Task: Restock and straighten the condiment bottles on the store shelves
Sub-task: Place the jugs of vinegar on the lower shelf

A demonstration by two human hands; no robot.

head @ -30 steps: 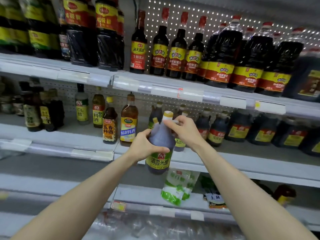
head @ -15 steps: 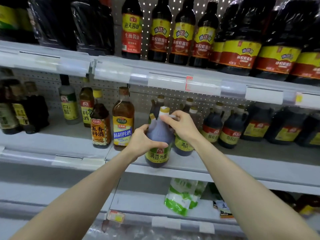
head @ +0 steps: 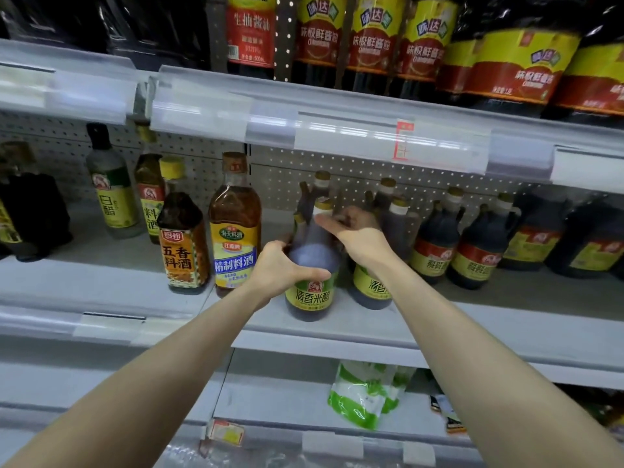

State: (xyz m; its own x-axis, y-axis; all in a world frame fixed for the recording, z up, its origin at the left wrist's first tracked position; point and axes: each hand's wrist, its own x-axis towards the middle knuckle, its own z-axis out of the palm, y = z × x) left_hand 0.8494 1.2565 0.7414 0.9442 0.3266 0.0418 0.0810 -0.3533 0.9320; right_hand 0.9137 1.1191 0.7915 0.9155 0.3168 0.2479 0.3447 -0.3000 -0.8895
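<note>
A dark rice-vinegar jug (head: 311,292) with a green-and-yellow label and a yellow cap stands upright near the front of the middle shelf (head: 472,315). My left hand (head: 280,268) grips its body from the left, thumb across the front above the label. My right hand (head: 361,241) is at the jug's right shoulder; its thumb lies against the neck and its fingers curl behind. A matching vinegar jug (head: 371,288) stands just to the right, partly hidden by my right wrist, and more of them stand behind.
Left of the jug stand an amber cooking-wine bottle (head: 234,228) and a smaller spiced-wine bottle (head: 184,244). Dark soy jugs (head: 435,248) line the shelf to the right. The upper shelf rail (head: 337,130) hangs close above. A green-white pouch (head: 364,393) lies on the shelf below.
The jug went from being held in front of the shelf edge to standing on the middle shelf. Both hands moved forward with it, and the view came closer.
</note>
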